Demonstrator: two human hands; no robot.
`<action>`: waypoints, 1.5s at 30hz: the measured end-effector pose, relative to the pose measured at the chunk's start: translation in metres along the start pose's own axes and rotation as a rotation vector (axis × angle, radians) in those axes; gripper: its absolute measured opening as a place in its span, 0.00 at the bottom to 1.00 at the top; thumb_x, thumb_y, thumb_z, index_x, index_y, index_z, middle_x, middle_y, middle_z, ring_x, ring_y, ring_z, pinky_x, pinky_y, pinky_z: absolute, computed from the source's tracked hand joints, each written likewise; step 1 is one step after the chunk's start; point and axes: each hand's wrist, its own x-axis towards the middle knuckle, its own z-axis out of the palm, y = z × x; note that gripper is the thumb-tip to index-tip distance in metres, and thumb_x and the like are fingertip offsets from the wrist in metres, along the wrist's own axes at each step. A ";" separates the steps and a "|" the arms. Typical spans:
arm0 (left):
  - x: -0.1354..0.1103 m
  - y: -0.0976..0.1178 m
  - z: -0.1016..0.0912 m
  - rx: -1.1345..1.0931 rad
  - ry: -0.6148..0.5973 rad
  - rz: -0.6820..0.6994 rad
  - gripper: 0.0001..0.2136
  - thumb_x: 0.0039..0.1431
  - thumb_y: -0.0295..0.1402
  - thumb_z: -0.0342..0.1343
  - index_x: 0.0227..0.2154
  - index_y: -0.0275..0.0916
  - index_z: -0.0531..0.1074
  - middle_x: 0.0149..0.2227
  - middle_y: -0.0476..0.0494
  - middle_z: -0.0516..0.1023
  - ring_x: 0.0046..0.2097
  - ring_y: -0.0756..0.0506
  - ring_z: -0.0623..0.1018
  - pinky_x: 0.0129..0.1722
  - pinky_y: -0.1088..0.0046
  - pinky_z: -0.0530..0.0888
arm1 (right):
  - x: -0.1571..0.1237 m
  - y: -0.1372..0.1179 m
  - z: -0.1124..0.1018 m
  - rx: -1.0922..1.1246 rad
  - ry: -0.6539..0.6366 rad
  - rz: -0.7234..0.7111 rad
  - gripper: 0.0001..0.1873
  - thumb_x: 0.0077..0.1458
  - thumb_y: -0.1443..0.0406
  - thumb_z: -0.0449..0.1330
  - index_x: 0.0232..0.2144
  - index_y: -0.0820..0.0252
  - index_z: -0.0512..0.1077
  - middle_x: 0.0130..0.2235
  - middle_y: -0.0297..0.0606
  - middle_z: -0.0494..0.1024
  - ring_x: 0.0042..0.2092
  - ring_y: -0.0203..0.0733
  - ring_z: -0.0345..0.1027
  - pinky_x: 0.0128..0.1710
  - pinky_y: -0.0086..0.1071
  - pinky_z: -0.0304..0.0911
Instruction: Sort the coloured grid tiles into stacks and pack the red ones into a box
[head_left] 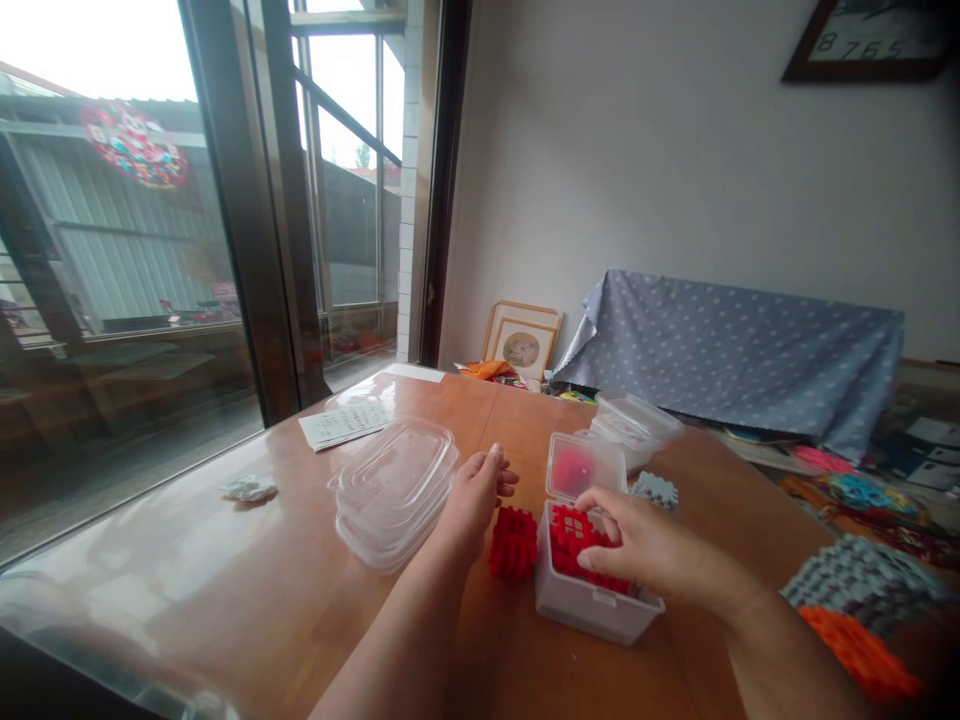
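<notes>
A small clear plastic box [577,600] with its hinged lid [583,464] standing open sits on the wooden table [247,590]. Red interlocking plastic pieces [568,535] fill it. My right hand [652,550] reaches into the box, fingers curled over the red pieces. A clump of red pieces [514,543] stands on the table just left of the box. My left hand [474,497] rests beside that clump, fingers loosely bent, touching or almost touching it.
A stack of clear container lids [394,490] lies left of my hands, with a paper sheet [345,423] and a crumpled wrapper [249,488] beyond. More clear boxes [634,425], grey pieces [655,489] and orange pieces [862,650] lie right. A covered bench [742,350] stands behind.
</notes>
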 end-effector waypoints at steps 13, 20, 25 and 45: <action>0.001 0.000 0.000 0.020 0.004 -0.017 0.26 0.59 0.59 0.52 0.39 0.36 0.71 0.37 0.38 0.80 0.34 0.46 0.76 0.35 0.69 0.66 | 0.004 0.003 0.007 -0.039 0.001 0.015 0.25 0.47 0.57 0.67 0.49 0.53 0.72 0.39 0.34 0.77 0.39 0.43 0.69 0.35 0.31 0.55; 0.002 -0.002 0.000 0.021 0.003 -0.013 0.27 0.59 0.60 0.50 0.38 0.37 0.70 0.38 0.38 0.80 0.34 0.46 0.76 0.34 0.69 0.66 | 0.004 -0.006 0.006 -0.048 0.051 -0.008 0.18 0.51 0.56 0.66 0.43 0.54 0.71 0.32 0.31 0.75 0.33 0.40 0.67 0.31 0.29 0.51; 0.001 -0.003 0.000 0.010 -0.003 -0.006 0.28 0.60 0.60 0.49 0.39 0.36 0.71 0.39 0.36 0.80 0.35 0.45 0.76 0.35 0.68 0.67 | 0.010 -0.034 0.004 -0.048 0.117 -0.108 0.16 0.54 0.55 0.64 0.44 0.53 0.73 0.36 0.34 0.78 0.38 0.42 0.70 0.34 0.30 0.55; 0.000 -0.002 -0.002 -0.035 -0.009 0.010 0.27 0.59 0.60 0.52 0.38 0.36 0.72 0.38 0.36 0.80 0.33 0.46 0.76 0.35 0.69 0.66 | 0.036 -0.050 0.015 -0.161 -0.006 -0.127 0.20 0.46 0.52 0.69 0.41 0.52 0.77 0.36 0.36 0.81 0.38 0.47 0.72 0.33 0.32 0.52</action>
